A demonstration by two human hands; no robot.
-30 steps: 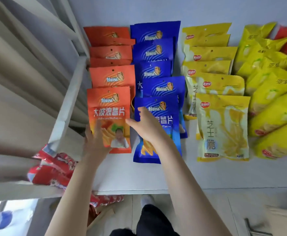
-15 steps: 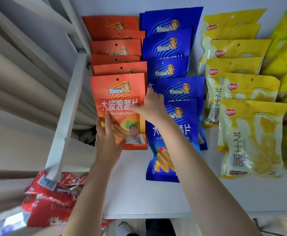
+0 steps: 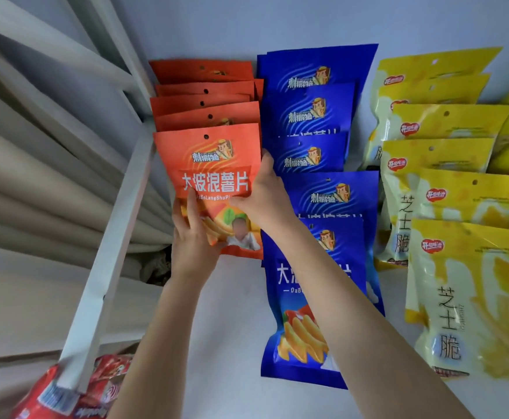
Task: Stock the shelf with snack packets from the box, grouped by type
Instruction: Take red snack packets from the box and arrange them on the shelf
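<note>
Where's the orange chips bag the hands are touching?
In the head view, the front orange packet is at the left end of the shelf, heading the orange row, with the blue packets to its right and the white post to its left.

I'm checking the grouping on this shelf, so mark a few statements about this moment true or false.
1. Both the left hand and the right hand touch the front orange packet. True.
2. The blue packets lie left of the orange ones. False: they lie to the right.
3. The right forearm crosses the front blue packet. True.
4. The yellow packets are mixed into the blue column. False: they form their own column further right.
</note>
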